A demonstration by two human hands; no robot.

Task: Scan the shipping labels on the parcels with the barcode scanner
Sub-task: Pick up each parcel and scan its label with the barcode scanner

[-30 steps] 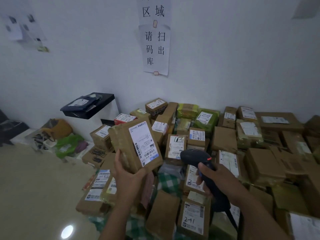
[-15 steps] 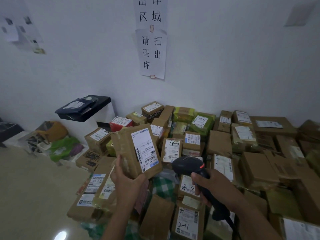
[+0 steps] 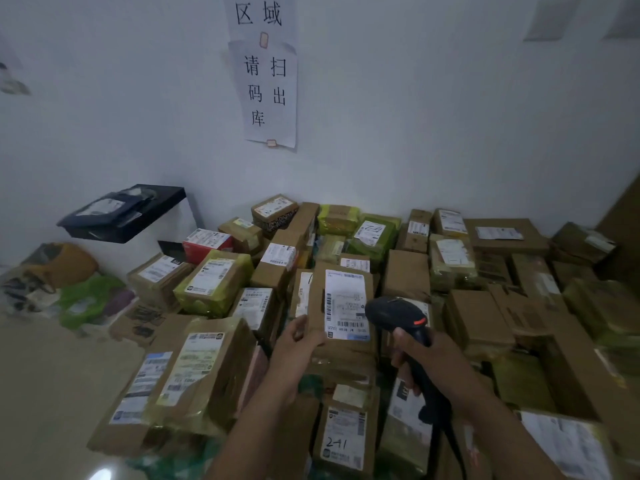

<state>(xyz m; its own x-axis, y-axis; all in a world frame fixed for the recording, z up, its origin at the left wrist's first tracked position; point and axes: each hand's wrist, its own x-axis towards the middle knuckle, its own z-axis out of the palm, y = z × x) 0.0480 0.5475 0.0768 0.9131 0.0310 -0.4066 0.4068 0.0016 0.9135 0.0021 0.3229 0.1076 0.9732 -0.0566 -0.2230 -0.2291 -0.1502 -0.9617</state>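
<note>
The parcel (image 3: 341,308) gripped by the left hand (image 3: 294,344) is matt brown cardboard bearing a smooth white paper label (image 3: 345,304). At its 3 o'clock, the right hand (image 3: 433,358) holds a barcode scanner (image 3: 401,317) of dark, slightly glossy plastic. At 9 o'clock, one box (image 3: 214,282) is wrapped in shiny yellow-green tape. At 12 o'clock, thin paper signs (image 3: 270,95) hang on the smooth, matt white wall (image 3: 433,116). At 8 o'clock, the pale floor (image 3: 45,393) looks polished and reflective.
</note>
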